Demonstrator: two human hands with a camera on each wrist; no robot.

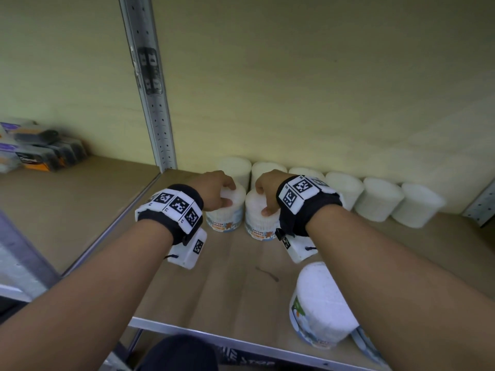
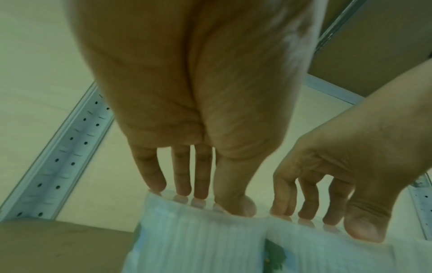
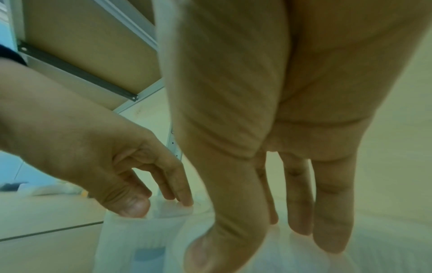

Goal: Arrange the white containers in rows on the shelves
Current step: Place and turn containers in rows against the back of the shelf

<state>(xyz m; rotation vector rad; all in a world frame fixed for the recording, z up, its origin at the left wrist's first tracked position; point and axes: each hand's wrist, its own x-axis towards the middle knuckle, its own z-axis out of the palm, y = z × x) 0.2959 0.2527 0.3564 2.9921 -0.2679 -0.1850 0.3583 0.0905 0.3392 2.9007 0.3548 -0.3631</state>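
Note:
Two white cotton-bud containers stand side by side on the wooden shelf (image 1: 241, 285), in front of a back row of several white containers (image 1: 342, 187) along the wall. My left hand (image 1: 227, 194) grips the left container (image 1: 226, 219) from above, thumb at the front of the lid and fingers at the back. My right hand (image 1: 263, 200) grips the right container (image 1: 261, 228) the same way. The left wrist view shows my left fingertips (image 2: 202, 194) on the lid rim of the left container (image 2: 198, 240). The right wrist view shows my right thumb (image 3: 205, 249) on the right container (image 3: 304, 258).
Another labelled white container (image 1: 321, 303) lies tilted near the shelf's front right edge, under my right forearm. A perforated metal upright (image 1: 152, 103) stands at the shelf's back left. Dark boxes (image 1: 40, 148) sit on the neighbouring shelf to the left.

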